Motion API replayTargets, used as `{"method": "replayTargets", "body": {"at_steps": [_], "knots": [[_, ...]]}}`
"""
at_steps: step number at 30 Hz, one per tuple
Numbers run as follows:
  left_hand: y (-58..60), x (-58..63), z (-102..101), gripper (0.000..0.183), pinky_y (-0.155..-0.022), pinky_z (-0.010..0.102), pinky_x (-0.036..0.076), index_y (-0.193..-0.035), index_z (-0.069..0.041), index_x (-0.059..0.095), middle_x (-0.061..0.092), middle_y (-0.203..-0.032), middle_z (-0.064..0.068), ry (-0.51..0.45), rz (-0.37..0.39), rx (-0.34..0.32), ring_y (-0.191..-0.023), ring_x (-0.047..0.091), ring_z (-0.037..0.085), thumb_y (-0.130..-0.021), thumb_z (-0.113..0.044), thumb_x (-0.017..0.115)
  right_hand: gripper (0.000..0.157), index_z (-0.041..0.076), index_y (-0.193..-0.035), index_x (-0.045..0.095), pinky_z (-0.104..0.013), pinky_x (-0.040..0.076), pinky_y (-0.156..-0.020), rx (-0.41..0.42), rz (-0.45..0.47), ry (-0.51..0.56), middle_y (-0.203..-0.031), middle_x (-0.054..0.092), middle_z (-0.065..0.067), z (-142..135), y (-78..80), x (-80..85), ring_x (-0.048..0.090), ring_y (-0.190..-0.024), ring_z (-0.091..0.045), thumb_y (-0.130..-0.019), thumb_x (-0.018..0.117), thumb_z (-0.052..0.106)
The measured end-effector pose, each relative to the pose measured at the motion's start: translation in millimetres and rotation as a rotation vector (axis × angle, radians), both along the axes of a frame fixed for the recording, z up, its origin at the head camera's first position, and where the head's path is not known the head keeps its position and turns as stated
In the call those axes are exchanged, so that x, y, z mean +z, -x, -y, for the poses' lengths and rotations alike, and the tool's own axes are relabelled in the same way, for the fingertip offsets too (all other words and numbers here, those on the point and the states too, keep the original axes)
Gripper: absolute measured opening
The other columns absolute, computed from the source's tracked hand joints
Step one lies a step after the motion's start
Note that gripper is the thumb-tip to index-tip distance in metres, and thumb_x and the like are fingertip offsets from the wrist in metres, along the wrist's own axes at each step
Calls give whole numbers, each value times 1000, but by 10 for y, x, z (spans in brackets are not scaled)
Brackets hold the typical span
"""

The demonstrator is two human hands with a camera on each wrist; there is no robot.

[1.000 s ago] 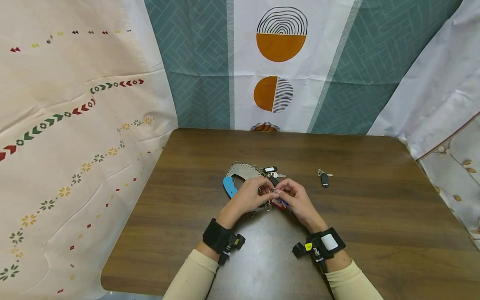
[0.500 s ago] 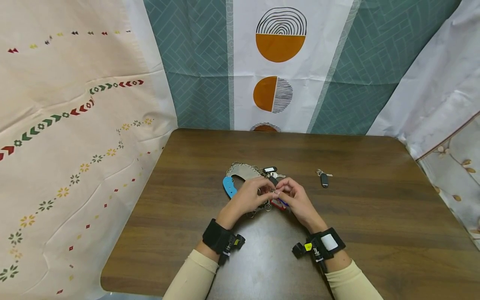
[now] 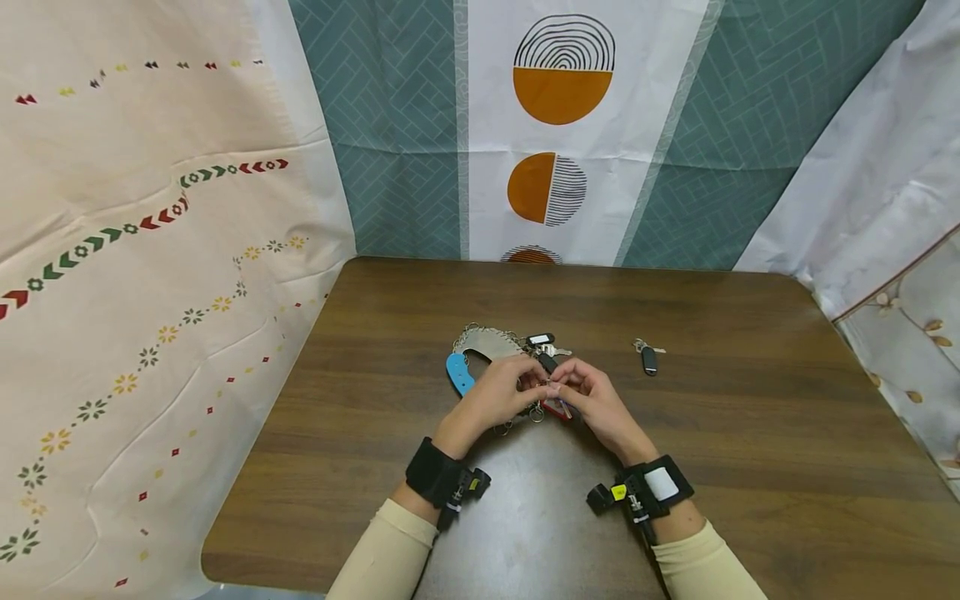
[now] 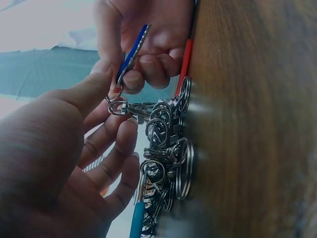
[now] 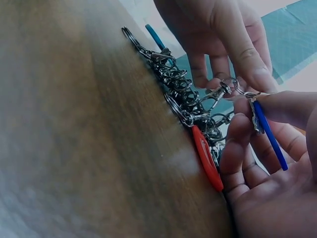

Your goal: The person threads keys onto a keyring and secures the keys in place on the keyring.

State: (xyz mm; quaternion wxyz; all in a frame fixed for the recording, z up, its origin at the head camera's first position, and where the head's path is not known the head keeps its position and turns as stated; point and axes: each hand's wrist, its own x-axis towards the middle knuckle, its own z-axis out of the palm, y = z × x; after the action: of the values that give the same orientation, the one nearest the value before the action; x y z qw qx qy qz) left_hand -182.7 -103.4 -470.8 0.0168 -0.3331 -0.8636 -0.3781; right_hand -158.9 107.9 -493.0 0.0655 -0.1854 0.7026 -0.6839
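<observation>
The blue tag [image 5: 271, 139] sits at my right grip [image 3: 596, 398], above the bench [image 3: 750, 400], its long axis slanting, free end toward five o'clock in the right-wrist view. That grip pinches its ringed end, thumb to finger; my left grip [image 3: 502, 385] pinches the ring end of a silver clasp [image 4: 133, 109]. In the head view, my forearms [image 3: 705, 562] slant in from about eight and four.

in the head view, the right hand [image 3: 592, 398] hides most of the dark blue tag [image 5: 270, 135]. the left wrist view cuts off a blue-green tag [image 4: 137, 221].
</observation>
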Motion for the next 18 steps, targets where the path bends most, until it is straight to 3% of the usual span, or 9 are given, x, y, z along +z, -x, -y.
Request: {"method": "replayTargets", "body": {"at_steps": [7, 18], "knots": [[7, 9, 1, 25, -74, 24, 53, -115, -20, 70, 67, -95, -6, 11, 0, -12, -84, 60, 5, -97, -37, 70, 19, -13, -111, 53, -21, 50, -68, -13, 11, 41, -91, 65, -2, -1, 0, -2, 59, -82, -19, -102, 61, 2], [-2, 15, 10, 19, -74, 24, 53, -108, -19, 71, 65, -93, -6, 20, -2, 2, -84, 59, 5, -96, -34, 73, 14, -7, -110, 58, -20, 51, -69, -22, 4, -9, -92, 64, -5, -4, -2, 8, 59, -83, -22, -102, 61, 4]]}}
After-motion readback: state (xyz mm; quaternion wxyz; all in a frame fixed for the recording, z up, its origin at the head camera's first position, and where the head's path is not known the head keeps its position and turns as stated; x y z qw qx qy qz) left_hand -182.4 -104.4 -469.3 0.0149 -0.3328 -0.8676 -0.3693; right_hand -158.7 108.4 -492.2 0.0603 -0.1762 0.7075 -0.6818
